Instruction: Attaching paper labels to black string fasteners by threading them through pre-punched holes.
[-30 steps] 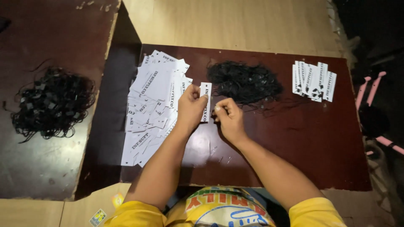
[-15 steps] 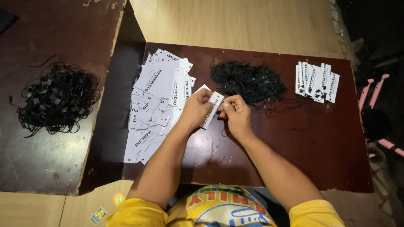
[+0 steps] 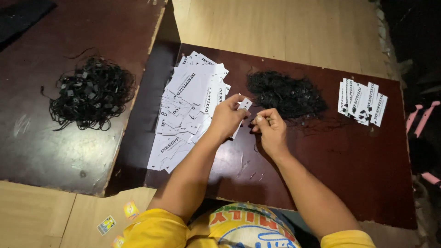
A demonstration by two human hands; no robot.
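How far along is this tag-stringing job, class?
Done: a small row of strung tags at the right. In hand: the left hand holds one white tag while the right hand pinches something too small to make out. Left: the big tag pile and black strings.

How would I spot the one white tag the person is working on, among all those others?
Start at the dark brown table in front of the person, with a big loose heap of white tags on its left side. At that heap's right edge, the left hand pinches a single tag. Unlike its neighbours lying flat, it is lifted off the table between the fingers.
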